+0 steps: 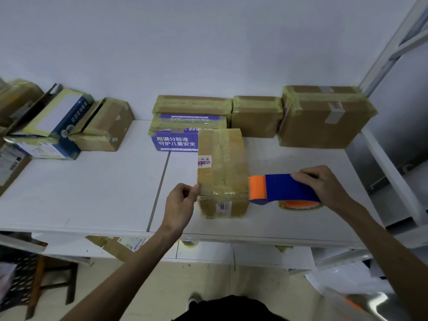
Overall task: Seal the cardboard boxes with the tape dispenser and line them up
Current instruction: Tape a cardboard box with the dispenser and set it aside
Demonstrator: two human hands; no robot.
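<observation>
Box (222, 167) before me — matt brown cardboard under glossy yellowish tape (231, 147), paper labels (204, 161). Tape dispenser (284, 187) in my right grip (324, 184) — smooth blue and orange plastic, slightly matt. Tabletop (92, 181): smooth white, faintly satin.

White table (92, 181), two panels with a dark seam between them. On it we count: one taped cardboard box (222, 167) near the front edge; just behind it a purple-printed box (173, 141); along the wall to the right, a small brown box (256, 118) and a large brown box (324, 119), side by side. At far left we list a blue-and-white box (48, 144) and another brown box (104, 128), touching.
</observation>
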